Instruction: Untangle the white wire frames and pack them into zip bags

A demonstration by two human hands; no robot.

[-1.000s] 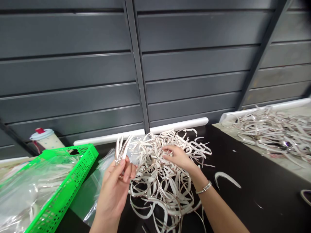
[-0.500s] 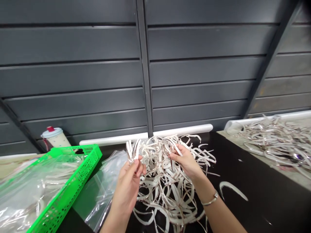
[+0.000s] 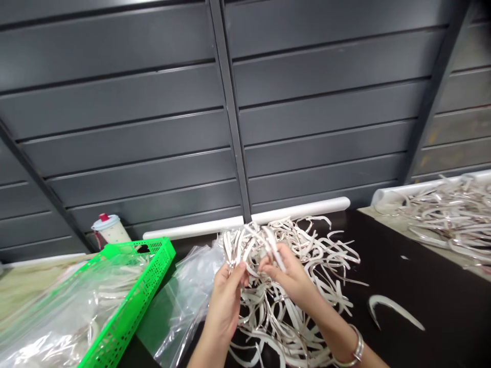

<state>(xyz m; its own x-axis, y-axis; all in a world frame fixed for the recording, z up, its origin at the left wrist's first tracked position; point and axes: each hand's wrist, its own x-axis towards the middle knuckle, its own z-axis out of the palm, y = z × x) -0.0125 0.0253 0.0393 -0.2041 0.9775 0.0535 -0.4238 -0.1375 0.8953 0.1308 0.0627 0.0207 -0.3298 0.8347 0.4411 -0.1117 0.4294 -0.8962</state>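
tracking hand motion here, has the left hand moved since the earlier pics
Yes: against the fixed white rail, the left hand, gripping strips, has moved right, toward the right hand.

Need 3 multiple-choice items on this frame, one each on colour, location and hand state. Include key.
1. What colour is the perforated plastic crate?
A. Blue
B. Bright green
C. Yellow

2. Where is the lone curved strip?
A. On the black tabletop, to the right of the strip pile and apart from it
B. Inside the crate
C. On top of the strip pile

3. What is the left hand doing?
A. Lying flat and empty on the tabletop
B. Resting on the crate's rim
C. Gripping a bunch of strips

1: B, its rim and walls show bright green.
2: A, black surface shows all around the strip.
3: C, the fingers close around the strips above the palm.
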